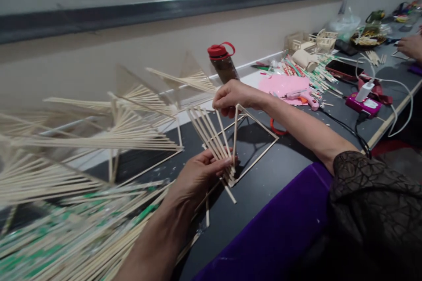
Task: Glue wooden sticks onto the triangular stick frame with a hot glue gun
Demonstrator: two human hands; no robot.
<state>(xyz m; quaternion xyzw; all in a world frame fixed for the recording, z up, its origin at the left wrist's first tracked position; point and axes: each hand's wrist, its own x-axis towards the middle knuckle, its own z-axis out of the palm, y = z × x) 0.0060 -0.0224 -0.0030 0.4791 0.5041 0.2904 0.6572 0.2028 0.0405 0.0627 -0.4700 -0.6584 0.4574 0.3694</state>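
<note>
My left hand is closed around the lower ends of a fan of thin wooden sticks that look like disposable chopsticks. These sticks belong to a stick frame, whose four-sided base rests on the dark table. At the top of the fan, my right hand pinches with bent fingers near the upper end of one stick; its fingertips are partly hidden. To the left stand several finished-looking fanned stick frames, blurred at the far side.
Wrapped sticks lie in a heap at lower left. Behind my right hand stands a red-lidded bottle. Farther right are a pink glue gun on a pink sheet, a phone and a purple power strip. Another person's hand shows at far right.
</note>
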